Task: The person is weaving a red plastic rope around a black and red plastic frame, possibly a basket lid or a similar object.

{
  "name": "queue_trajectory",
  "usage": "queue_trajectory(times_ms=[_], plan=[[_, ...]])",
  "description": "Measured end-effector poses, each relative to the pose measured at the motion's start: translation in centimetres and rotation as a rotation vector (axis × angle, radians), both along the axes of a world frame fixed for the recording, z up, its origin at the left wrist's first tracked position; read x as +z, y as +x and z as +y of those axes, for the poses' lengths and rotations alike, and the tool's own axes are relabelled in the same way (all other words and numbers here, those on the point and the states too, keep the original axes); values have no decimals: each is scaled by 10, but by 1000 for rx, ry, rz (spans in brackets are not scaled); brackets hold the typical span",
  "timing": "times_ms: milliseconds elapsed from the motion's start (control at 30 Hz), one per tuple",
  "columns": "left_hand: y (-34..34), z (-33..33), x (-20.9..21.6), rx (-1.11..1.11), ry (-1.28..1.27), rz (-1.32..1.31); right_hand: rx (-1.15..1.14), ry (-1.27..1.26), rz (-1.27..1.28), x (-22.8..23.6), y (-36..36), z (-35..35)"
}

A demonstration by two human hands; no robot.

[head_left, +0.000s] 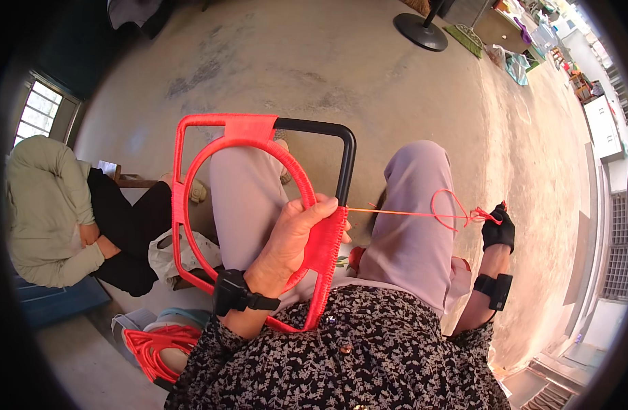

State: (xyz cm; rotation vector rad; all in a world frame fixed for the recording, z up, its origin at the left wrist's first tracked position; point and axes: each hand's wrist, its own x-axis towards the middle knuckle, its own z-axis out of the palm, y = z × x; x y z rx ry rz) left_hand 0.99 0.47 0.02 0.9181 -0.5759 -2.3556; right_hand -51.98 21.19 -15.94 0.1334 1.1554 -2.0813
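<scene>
My left hand (297, 236) grips the right side of a rectangular metal frame (252, 128), its thumb pressed along the edge. Red cord is wound closely over most of this frame, and an inner ring (249, 143) is wrapped the same way. At the top right corner bare black tubing (314, 125) shows. From beside my left thumb a red cord (402, 213) runs taut to the right, with a loose loop in it. My right hand (498, 231), in a black glove with bare fingertips, is closed on the cord's bunched end, out past my right knee.
Coils of red cord (165, 348) lie at my lower left, near a pale bag (170, 256). A seated person (51, 212) is close by on the left. Farther off stand a round black stand base (423, 32) and a green broom (464, 39).
</scene>
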Motion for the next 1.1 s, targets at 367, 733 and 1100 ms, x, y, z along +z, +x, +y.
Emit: queue_trajectory(times_ms=[367, 733, 1100], plan=[[2, -2, 0, 38, -42, -65, 71, -190, 0, 80, 71, -53], [-10, 11, 6, 619, -1134, -527, 499, -354, -118, 192, 245, -116], [-24, 15, 28, 124, -1363, -510, 891, -12, 338, 215, 347, -146]])
